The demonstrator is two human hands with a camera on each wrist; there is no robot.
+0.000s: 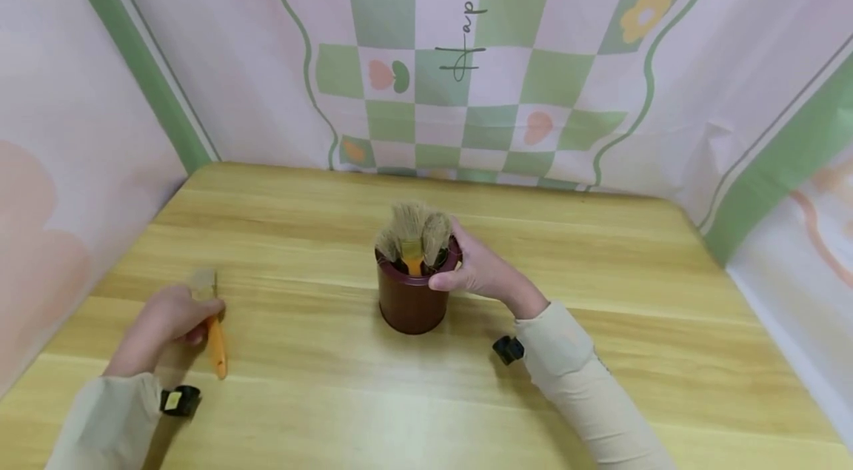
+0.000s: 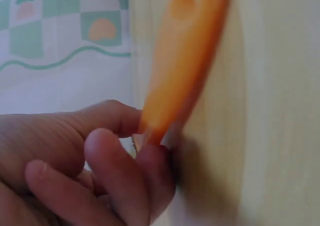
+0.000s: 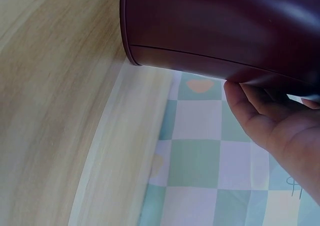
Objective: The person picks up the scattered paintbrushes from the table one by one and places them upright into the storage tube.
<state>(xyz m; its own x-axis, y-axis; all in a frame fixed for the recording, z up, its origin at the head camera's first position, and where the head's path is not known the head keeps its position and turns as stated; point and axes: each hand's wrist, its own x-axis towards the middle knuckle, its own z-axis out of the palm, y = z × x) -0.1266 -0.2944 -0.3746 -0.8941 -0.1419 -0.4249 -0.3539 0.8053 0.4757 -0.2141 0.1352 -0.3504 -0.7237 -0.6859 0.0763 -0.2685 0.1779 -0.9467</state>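
My left hand (image 1: 169,314) pinches a flat paintbrush (image 1: 217,348) between thumb and fingers at the left of the table. Its pale bristles point away from me and its orange handle (image 2: 185,60) toward me. At the table's middle a dark brown round pot (image 1: 413,307) stands upright with several bristle brushes (image 1: 409,222) in it, bristles up. One of them shows an orange handle below a metal band. My right hand (image 1: 486,270) grips the pot's rim from the right, thumb at the front. In the right wrist view the fingers touch the pot's smooth side (image 3: 215,30).
The wooden table (image 1: 346,396) reaches back to a checkered cloth (image 1: 440,115) hanging behind it. More printed cloth hangs at the left and right sides. A small black device (image 1: 180,400) sits at my left wrist, another (image 1: 509,349) at my right.
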